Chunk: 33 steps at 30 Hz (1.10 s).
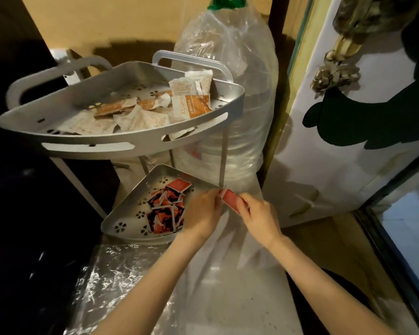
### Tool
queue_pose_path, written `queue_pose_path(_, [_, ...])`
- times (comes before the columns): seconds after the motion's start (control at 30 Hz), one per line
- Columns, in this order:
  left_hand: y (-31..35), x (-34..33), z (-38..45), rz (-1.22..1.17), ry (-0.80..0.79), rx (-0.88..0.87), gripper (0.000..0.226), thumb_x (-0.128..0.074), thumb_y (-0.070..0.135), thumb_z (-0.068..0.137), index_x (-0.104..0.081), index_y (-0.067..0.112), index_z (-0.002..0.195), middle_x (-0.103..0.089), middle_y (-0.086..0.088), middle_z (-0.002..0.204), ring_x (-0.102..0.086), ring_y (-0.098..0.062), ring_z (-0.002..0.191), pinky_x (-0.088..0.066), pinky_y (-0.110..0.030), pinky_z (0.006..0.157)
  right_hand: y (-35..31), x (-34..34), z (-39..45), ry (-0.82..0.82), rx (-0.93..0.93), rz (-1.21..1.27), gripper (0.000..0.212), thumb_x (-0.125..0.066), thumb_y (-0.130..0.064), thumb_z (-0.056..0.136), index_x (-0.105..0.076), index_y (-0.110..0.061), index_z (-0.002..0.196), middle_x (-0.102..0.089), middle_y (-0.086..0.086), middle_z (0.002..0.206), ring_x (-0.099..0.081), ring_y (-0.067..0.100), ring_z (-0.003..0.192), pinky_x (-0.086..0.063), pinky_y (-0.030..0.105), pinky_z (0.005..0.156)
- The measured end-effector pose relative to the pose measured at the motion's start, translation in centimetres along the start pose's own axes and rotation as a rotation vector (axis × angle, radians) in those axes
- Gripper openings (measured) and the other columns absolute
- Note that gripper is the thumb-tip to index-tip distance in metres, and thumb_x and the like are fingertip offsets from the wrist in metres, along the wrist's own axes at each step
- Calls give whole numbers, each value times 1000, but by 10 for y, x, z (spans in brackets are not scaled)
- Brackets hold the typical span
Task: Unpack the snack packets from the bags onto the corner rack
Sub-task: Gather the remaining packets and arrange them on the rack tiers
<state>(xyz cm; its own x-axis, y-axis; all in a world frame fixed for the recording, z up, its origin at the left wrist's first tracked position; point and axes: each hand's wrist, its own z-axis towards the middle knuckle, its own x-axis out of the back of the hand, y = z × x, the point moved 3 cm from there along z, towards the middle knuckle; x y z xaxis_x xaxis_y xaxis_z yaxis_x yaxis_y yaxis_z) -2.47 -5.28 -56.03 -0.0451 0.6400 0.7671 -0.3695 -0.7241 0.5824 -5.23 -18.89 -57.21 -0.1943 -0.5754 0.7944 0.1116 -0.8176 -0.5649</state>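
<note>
A silver two-tier corner rack stands ahead. Its upper shelf [87, 141] holds several white and orange snack packets [140, 114]. On the lower shelf [121, 218] lies a pile of red and black packets [166, 209]. Beside that shelf's right corner, my left hand [201, 213] and my right hand [257, 216] both pinch one red packet [229, 199] between them. A clear plastic bag [111, 281] lies crumpled on the surface below my forearms.
A large clear water bottle [235, 97] wrapped in plastic film stands right behind the rack. To the right is a white panel [324, 141] with dark cartoon shapes. A dark cabinet [22, 213] fills the left side.
</note>
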Motion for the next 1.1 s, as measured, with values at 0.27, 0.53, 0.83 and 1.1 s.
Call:
queue_pose_path(0.27, [-57,70,-10,-8,199,107,25,-52,22,90,-66,16,110,-66,-4,112,-56,-6,99,-34,-6,82,-63,-44,43,-185,-58,230,33,-45,-38,93,-69,-16,99,-72,5,94,-66,21,86,-53,37,81])
queue_pose_path(0.53, [-109,68,-31,100,98,287,28,-48,7,91,-63,9,114,-65,-9,113,-59,-25,105,-45,-31,93,-67,-93,49,-279,68,-38,32,-40,-29,96,-67,-19,112,-71,6,106,-64,24,98,-48,34,84])
queue_pose_path(0.83, [-120,63,-43,-28,1,427,31,-41,13,92,-58,11,117,-52,-4,127,-49,-22,116,-41,-33,99,-65,-91,40,-370,3,-253,33,-39,-27,94,-59,-17,118,-56,2,128,-45,21,120,-33,34,101])
queue_pose_path(1.1, [-104,79,-65,-35,-4,494,41,-46,16,92,-44,14,133,-38,-3,143,-39,-22,129,-35,-35,107,-89,-67,18,-316,104,-231,35,-46,-23,89,-52,-13,122,-54,3,125,-45,21,118,-35,32,97])
